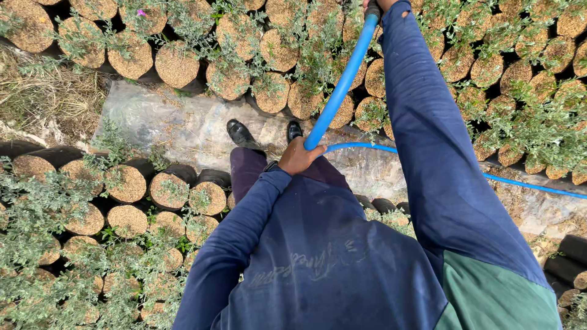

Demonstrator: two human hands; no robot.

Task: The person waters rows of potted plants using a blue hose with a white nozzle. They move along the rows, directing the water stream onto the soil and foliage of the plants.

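A blue hose point(340, 85) runs from my waist up to the top edge of the view, over a bed of potted plants. My left hand point(298, 157) is closed around the hose's lower part, just in front of my body. My right hand point(374, 5) grips the hose's far end at the top edge, arm in a dark blue sleeve stretched straight out; only part of that hand shows. Behind my left hand the hose loops away to the right along the ground point(526, 184). My two black shoes point(243, 134) stand on a plastic-covered path.
Round black pots filled with sandy soil and small grey-green plants point(177, 61) lie in rows on both sides of the narrow path point(177, 122). More pots point(128, 183) crowd the left foreground. Dry grass point(43, 98) lies at the left.
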